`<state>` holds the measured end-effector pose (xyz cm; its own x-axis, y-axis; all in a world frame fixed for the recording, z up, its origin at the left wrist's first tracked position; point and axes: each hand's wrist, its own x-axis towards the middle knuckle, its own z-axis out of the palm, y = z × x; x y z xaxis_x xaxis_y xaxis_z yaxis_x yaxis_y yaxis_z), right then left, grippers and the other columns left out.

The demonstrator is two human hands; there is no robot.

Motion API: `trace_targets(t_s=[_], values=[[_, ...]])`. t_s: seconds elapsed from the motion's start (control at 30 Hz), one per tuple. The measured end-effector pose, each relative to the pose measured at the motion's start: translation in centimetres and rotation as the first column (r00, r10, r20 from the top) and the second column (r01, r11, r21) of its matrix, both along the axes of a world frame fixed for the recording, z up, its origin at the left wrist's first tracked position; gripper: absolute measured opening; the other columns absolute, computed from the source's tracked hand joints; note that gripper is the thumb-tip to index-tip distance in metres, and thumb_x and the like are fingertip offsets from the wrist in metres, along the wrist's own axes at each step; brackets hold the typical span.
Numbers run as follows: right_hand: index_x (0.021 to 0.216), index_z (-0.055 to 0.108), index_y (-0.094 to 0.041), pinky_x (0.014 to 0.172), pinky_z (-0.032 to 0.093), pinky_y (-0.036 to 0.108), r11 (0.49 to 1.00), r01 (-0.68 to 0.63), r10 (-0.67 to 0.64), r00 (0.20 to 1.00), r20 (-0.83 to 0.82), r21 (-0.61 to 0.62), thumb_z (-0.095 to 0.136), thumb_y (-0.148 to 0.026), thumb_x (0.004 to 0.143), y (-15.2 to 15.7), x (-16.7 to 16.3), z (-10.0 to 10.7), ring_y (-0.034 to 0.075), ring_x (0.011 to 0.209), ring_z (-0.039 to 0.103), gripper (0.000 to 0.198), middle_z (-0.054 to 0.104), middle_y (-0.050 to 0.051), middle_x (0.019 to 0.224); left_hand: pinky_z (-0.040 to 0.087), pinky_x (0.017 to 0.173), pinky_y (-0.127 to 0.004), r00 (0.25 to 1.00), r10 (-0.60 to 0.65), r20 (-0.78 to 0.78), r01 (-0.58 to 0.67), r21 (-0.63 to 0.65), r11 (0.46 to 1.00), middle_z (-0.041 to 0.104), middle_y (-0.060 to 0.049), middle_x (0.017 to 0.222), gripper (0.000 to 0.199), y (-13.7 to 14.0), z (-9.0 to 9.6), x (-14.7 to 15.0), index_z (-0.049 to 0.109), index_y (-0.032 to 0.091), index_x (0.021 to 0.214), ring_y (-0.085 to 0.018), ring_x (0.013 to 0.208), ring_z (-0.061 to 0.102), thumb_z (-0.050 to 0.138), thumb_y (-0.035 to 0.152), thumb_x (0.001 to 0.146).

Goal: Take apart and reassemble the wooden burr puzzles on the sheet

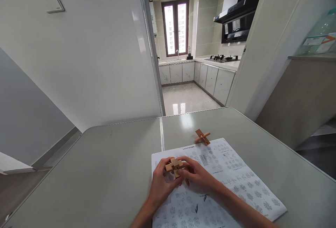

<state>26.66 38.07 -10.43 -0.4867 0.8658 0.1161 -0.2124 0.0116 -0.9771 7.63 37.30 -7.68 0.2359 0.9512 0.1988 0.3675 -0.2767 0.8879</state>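
Observation:
A small wooden burr puzzle (175, 164) of crossed, interlocking blocks is held up over a printed sheet. My left hand (160, 182) curls around its left and lower side, the thumb below it. From the right, my right hand (194, 172) grips the same puzzle, fingertips on its right side; parts of the fingers are hidden behind the blocks. The instruction sheet (246, 182) beneath both hands carries rows of small grey diagrams and text. Beyond its top edge lies another wooden piece, a flat plate crossed by a stick (202, 136).
The pale table (110, 175) has a seam running across it and rounded far corners. Behind it, a doorway leads to a kitchen with a stove (223, 58), a range hood and a window. A large clear bottle (321, 34) stands on a ledge at right.

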Motion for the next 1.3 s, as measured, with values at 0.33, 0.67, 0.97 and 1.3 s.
trace_targets(t_s=[0.33, 0.67, 0.97, 1.3], values=[[0.118, 0.070, -0.022, 0.072, 0.051, 0.030, 0.996, 0.086, -0.087, 0.996, -0.028, -0.024, 0.069, -0.053, 0.092, -0.2, -0.3, 0.6, 0.020, 0.086, 0.063, 0.040, 0.070, 0.006, 0.097, 0.056, 0.094, -0.047, 0.990, 0.025, -0.140, -0.011, 0.104, 0.995, 0.068, -0.008, 0.118, 0.053, 0.0, -0.1, -0.2, 0.064, 0.028, 0.120, -0.030, 0.110, 0.065, 0.087, 0.040, 0.074], [0.114, 0.073, -0.022, 0.073, 0.055, 0.031, 0.980, 0.198, -0.198, 0.980, 0.019, 0.012, 0.071, -0.052, 0.091, 0.8, 0.6, 0.4, 0.023, 0.096, 0.066, 0.038, 0.070, 0.008, 0.109, 0.051, 0.099, -0.051, 0.941, 0.157, -0.299, -0.078, 0.262, 0.962, 0.064, -0.009, 0.122, 0.052, 0.7, -1.6, -0.9, 0.064, 0.027, 0.121, -0.034, 0.117, 0.058, 0.084, 0.037, 0.075], [0.102, 0.072, -0.018, 0.061, 0.055, 0.029, 0.985, 0.169, -0.171, 0.985, -0.037, -0.045, 0.071, -0.059, 0.089, 0.9, 0.4, 0.8, 0.019, 0.080, 0.063, 0.043, 0.067, 0.006, 0.093, 0.040, 0.106, -0.056, 0.813, 0.395, -0.427, -0.274, 0.318, 0.908, 0.054, -0.011, 0.135, 0.048, 1.7, -2.7, -2.2, 0.066, 0.025, 0.116, -0.038, 0.127, 0.046, 0.082, 0.044, 0.075], [0.100, 0.071, -0.016, 0.063, 0.053, 0.028, 0.977, 0.176, -0.185, 0.980, -0.068, -0.122, 0.071, -0.056, 0.091, 1.1, 0.8, 0.4, 0.016, 0.075, 0.062, 0.041, 0.063, 0.004, 0.087, 0.037, 0.109, -0.057, 0.765, 0.440, -0.471, -0.301, 0.341, 0.890, 0.053, -0.013, 0.137, 0.057, 2.2, -3.5, -2.9, 0.060, 0.023, 0.127, -0.037, 0.131, 0.044, 0.076, 0.051, 0.080]])
